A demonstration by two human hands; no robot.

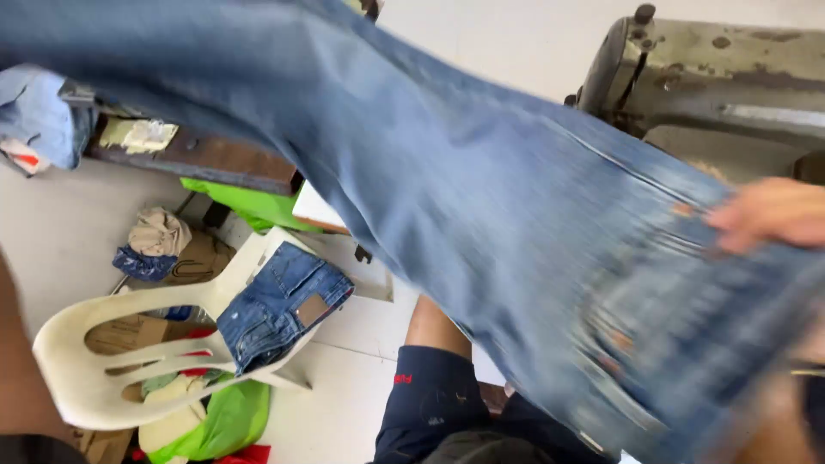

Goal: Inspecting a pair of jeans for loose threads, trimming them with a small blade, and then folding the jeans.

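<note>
A pair of faded blue jeans (481, 215), blurred by motion, sweeps across the view, its long axis running from upper left down to lower right, where the worn, distressed end fans out broad. The right hand (769, 213) lies on that lower end with fingers pressed flat to the cloth, apparently to spread it; whether the grip closes around the denim cannot be told. The left hand is out of view. The garment hangs lifted above the floor, passing just before an old grey sewing machine (713, 77). Below, a white plastic chair (94, 344) carries a folded pair of denim shorts (279, 305), and a person's knee in dark shorts (430, 387) shows beneath.
</note>
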